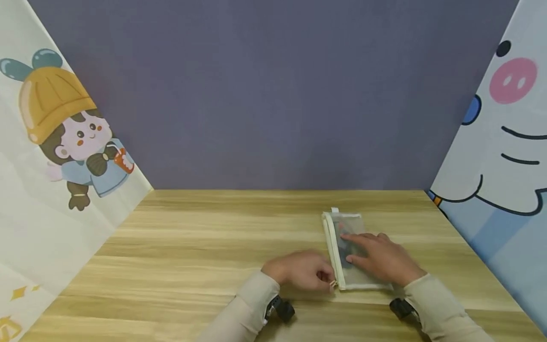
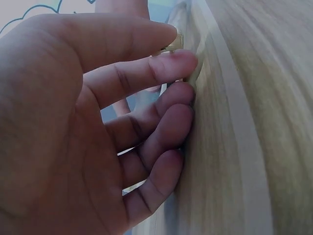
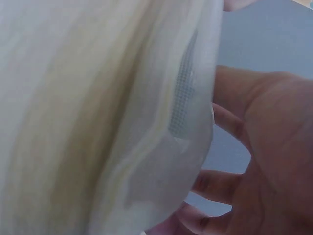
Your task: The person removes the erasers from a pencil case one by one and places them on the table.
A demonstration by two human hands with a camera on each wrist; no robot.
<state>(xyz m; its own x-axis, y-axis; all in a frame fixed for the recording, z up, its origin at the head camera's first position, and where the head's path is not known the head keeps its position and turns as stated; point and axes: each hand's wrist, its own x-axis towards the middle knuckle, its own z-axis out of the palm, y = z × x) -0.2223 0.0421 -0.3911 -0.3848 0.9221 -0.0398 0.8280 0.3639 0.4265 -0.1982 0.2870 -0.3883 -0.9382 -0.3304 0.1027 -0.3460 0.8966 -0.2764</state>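
A translucent zip pouch (image 1: 352, 279) with white edging lies on the right part of the table, its cream zipper (image 1: 331, 240) along the left side. Something dark, flat and grid-patterned (image 3: 183, 93) shows through the pouch wall, with a small red spot near its top in the head view. My left hand (image 1: 301, 271) pinches the gold zipper pull (image 2: 174, 44) between thumb and forefinger at the pouch's near left corner, other fingers curled. My right hand (image 1: 382, 256) rests on the pouch with thumb and fingers spread.
The wood-grain table (image 1: 192, 256) runs back to a dark grey-purple wall panel (image 1: 273, 95). Cartoon-printed panels stand on the left (image 1: 25, 199) and right (image 1: 513, 166). Both wrists wear small black devices close to the tabletop.
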